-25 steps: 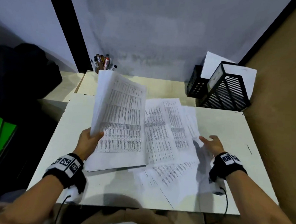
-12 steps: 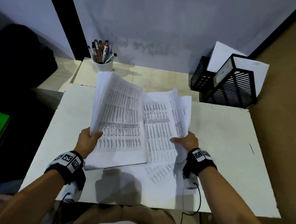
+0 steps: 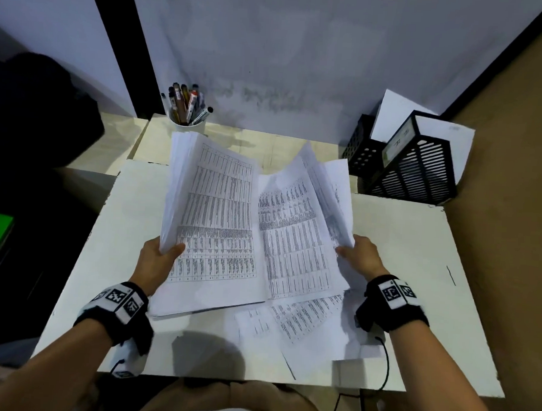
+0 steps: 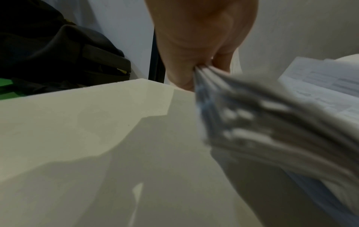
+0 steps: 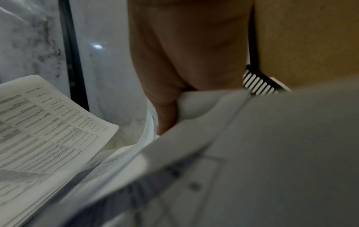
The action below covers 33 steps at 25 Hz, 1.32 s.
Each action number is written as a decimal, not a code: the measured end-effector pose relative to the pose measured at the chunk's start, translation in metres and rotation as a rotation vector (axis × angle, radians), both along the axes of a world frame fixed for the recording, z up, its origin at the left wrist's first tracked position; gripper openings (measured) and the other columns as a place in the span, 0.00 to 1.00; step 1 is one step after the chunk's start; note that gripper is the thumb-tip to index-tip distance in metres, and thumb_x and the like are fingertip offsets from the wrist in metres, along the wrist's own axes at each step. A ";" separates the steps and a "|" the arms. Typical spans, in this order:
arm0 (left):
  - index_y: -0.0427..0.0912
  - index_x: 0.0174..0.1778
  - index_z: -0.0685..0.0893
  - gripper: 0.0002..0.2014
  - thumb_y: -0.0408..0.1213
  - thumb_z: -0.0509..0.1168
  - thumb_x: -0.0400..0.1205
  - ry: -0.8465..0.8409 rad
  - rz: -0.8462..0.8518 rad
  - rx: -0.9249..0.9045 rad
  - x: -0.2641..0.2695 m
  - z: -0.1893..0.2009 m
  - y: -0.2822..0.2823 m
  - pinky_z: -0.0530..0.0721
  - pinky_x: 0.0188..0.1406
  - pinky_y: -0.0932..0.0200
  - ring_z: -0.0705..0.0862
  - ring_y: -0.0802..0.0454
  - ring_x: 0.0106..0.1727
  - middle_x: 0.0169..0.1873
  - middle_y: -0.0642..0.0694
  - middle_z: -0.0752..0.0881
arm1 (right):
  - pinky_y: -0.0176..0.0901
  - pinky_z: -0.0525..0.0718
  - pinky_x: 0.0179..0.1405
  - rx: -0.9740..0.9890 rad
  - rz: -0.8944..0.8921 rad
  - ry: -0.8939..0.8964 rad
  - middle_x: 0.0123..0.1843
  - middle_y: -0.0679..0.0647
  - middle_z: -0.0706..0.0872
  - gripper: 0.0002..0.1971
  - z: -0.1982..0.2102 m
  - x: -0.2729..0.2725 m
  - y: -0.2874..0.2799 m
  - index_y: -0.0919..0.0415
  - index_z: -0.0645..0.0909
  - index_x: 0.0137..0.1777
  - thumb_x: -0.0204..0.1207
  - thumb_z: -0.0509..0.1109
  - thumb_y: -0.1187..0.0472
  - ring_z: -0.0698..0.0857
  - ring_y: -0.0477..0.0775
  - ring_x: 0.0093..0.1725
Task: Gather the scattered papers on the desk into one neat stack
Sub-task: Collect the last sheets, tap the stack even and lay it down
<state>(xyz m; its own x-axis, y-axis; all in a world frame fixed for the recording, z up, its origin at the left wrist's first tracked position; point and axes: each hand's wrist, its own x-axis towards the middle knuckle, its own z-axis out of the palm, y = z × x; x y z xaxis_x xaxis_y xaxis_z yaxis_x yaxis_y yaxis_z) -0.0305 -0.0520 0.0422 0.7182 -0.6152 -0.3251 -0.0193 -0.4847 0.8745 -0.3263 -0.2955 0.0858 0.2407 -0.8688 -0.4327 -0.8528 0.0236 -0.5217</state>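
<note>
A thick bundle of printed sheets (image 3: 218, 221) stands tilted on its lower edge on the white desk (image 3: 416, 276). My left hand (image 3: 157, 259) pinches the bundle's left edge, thumb on top; the left wrist view shows the sheet edges (image 4: 213, 92) fanned out from the fingers (image 4: 186, 73). My right hand (image 3: 359, 257) grips several loose sheets (image 3: 296, 238) by their right edge and lifts them beside the bundle; its thumb (image 5: 167, 110) curls over the paper (image 5: 252, 138). More printed sheets (image 3: 304, 320) lie flat on the desk below.
A white cup of pens (image 3: 186, 109) stands at the back left. Black slotted file holders (image 3: 416, 165) with white sheets sit at the back right. A dark bag (image 3: 39, 114) lies off the desk's left side. A brown wall (image 3: 515, 186) borders the right edge.
My right hand has gone from resting open on the spread sheets to gripping their right edge and lifting them toward the bundle. The left hand kept its hold.
</note>
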 end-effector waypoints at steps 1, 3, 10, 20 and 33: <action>0.41 0.29 0.70 0.14 0.31 0.64 0.80 -0.005 0.005 -0.006 0.000 0.002 0.002 0.63 0.26 0.60 0.63 0.51 0.25 0.23 0.47 0.66 | 0.39 0.71 0.44 -0.013 0.017 -0.010 0.50 0.62 0.83 0.16 0.005 -0.004 0.000 0.72 0.79 0.61 0.77 0.69 0.63 0.79 0.57 0.47; 0.39 0.31 0.73 0.11 0.30 0.64 0.80 -0.018 0.013 -0.027 0.001 0.006 0.004 0.64 0.26 0.60 0.65 0.51 0.25 0.23 0.46 0.68 | 0.40 0.72 0.44 -0.028 0.055 -0.030 0.46 0.61 0.82 0.15 0.014 -0.007 -0.001 0.72 0.80 0.60 0.77 0.68 0.63 0.79 0.56 0.46; 0.33 0.44 0.78 0.04 0.31 0.65 0.79 0.017 0.033 -0.079 0.004 0.012 0.013 0.73 0.39 0.57 0.74 0.50 0.35 0.34 0.42 0.79 | 0.44 0.74 0.44 -0.182 0.012 -0.018 0.55 0.72 0.85 0.17 0.053 -0.030 -0.012 0.74 0.80 0.60 0.77 0.68 0.63 0.81 0.59 0.47; 0.34 0.37 0.74 0.07 0.29 0.64 0.79 -0.009 0.033 -0.118 -0.012 0.018 0.010 0.64 0.29 0.58 0.65 0.50 0.29 0.25 0.47 0.69 | 0.51 0.76 0.49 -0.433 -0.211 0.086 0.56 0.76 0.84 0.14 0.094 -0.102 -0.014 0.72 0.80 0.61 0.79 0.64 0.66 0.82 0.73 0.57; 0.43 0.27 0.69 0.16 0.29 0.64 0.79 -0.004 -0.040 -0.141 -0.017 0.019 -0.002 0.62 0.28 0.58 0.63 0.50 0.27 0.23 0.46 0.66 | 0.46 0.72 0.37 -0.472 -0.238 0.009 0.44 0.66 0.84 0.15 0.137 -0.116 -0.029 0.70 0.80 0.62 0.81 0.63 0.61 0.79 0.60 0.38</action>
